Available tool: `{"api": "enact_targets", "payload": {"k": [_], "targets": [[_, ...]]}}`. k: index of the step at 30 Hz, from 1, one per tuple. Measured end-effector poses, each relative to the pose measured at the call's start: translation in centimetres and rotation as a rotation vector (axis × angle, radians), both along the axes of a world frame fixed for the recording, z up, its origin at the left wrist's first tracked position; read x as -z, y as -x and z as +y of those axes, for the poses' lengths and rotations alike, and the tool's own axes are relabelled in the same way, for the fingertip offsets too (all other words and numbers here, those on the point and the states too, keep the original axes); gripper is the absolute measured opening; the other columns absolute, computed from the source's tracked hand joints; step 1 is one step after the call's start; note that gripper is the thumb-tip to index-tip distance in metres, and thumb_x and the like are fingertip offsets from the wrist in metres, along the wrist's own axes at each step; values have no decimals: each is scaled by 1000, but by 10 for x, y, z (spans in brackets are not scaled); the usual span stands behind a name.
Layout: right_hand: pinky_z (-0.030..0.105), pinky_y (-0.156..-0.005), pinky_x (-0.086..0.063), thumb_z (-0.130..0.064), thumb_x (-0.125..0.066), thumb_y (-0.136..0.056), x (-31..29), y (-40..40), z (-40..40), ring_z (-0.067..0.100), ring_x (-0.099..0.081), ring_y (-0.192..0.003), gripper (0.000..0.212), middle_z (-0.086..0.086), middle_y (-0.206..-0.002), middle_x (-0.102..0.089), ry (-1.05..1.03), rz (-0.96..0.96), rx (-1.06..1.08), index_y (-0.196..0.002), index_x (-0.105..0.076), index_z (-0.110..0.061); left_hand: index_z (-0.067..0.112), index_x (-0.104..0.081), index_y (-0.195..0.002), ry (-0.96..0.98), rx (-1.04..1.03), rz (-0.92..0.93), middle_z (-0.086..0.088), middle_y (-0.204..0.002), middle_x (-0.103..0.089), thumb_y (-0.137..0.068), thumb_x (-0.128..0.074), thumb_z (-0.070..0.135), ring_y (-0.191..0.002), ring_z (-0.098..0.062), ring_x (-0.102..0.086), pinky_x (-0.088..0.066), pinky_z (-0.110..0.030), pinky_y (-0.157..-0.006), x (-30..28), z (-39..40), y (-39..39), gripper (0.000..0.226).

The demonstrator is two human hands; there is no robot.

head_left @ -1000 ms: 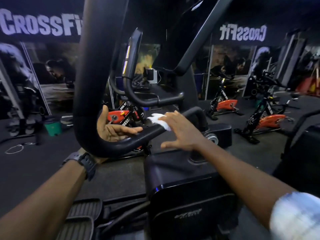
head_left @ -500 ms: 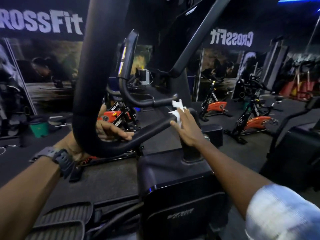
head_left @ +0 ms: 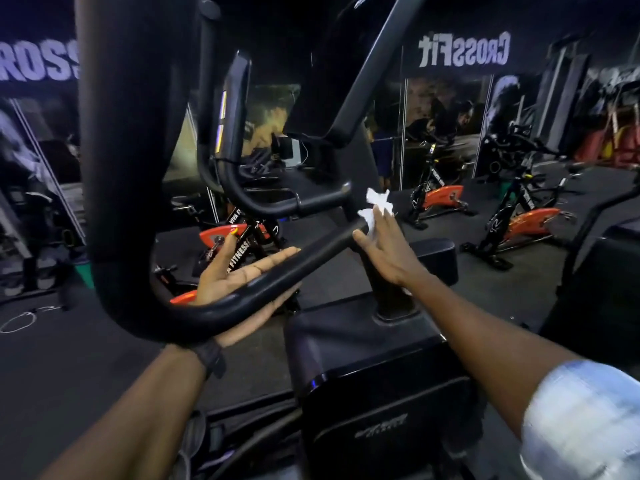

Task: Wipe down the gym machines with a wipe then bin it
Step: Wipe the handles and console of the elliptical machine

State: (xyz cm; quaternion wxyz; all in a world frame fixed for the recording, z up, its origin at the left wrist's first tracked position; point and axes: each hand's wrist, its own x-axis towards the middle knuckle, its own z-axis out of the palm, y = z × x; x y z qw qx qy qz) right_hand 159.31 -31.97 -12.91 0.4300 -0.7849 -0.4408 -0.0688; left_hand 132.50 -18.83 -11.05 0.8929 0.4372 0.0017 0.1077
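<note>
Just one head cam, wide-angle
Looks forward and down, super close to the black machine handlebar, spin bikes further back.

Two hands, one wipe, three orange spin bikes.
</note>
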Motion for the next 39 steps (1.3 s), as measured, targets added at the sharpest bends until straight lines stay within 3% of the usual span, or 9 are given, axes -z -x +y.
{"api": "enact_targets", "payload": {"k": [6, 10, 14, 16, 18, 22, 26, 30, 39], "targets": [[28, -120, 6, -77, -29, -84, 20, 47, 19, 13, 11, -150, 97, 1, -164, -2, -124, -271, -162, -155, -16, -12, -8, -24, -149, 280, -79, -184, -25, -154, -34, -86, -47, 74, -143, -35, -34, -17, -45, -123, 15, -22, -31, 106], [50, -121, -9, -83, -21, -84, -6, 19, 36, 21, -4, -150, 96, 4, -163, -9, -336, 374, 11, -153, -22, -17, -6, -63, -120, 335, -279, -228, -22, -143, -50, -101, -38, 49, -135, -32, -48, -27, -47, -119, 27, -41, -34, 64], [47, -119, -21, -87, -30, -79, -26, 66, 48, 15, -21, -147, 95, -5, -161, -20, -800, 1049, -116, -153, -25, -29, 6, -73, -84, 441, -440, -333, -18, -121, -66, -94, -44, 24, -125, -33, -58, -39, -52, -110, 38, -62, -39, 36], [39, -101, -46, -87, -34, -77, -27, 88, 46, 18, -60, -116, 79, -1, -123, -64, -957, 1306, -224, -121, -61, -27, 6, -71, -87, 476, -502, -310, -17, -124, -65, -98, -41, 26, -124, -32, -59, -41, -51, -109, 40, -63, -35, 37], [28, -76, -52, -85, -31, -80, -22, 101, 38, 16, -65, -78, 78, 3, -85, -65, -1023, 1415, -327, -95, -63, -16, 5, -68, -98, 458, -558, -266, -17, -128, -62, -99, -42, 29, -124, -33, -58, -44, -49, -107, 41, -55, -21, 35], [28, -91, -48, -96, -48, -54, -15, 102, 29, 18, -56, -82, 114, 8, -105, -59, -1148, 1545, -502, -122, -58, -6, 1, -70, -105, 286, -525, -215, -15, -119, -69, -98, -47, 33, -125, -30, -58, -49, -44, -102, 32, -38, 7, 41], [43, -120, -23, -93, -58, -51, -3, 163, 21, 26, -44, -125, 127, 7, -132, -47, -1059, 1592, -707, -149, -35, -15, -3, -72, -107, 211, -458, -189, -19, -125, -66, -102, -37, 44, -127, -29, -57, -44, -41, -107, 24, -40, 25, 59], [45, -114, -35, -90, -47, -67, 5, 206, -1, 31, -53, -128, 116, 21, -139, -53, -1020, 1602, -664, -137, -47, 3, -7, -58, -124, 169, -541, -125, -21, -132, -60, -102, -39, 31, -125, -29, -58, -51, -35, -100, 22, -39, 40, 47], [41, -113, -37, -89, -51, -66, -6, 299, -9, 31, -56, -125, 116, 16, -129, -60, -1085, 1654, -672, -132, -51, 5, 0, -74, -103, -245, -615, -92, -12, -110, -73, -98, -39, 18, -104, -18, -68, -54, -27, -92, 4, -35, 93, 39]]}}
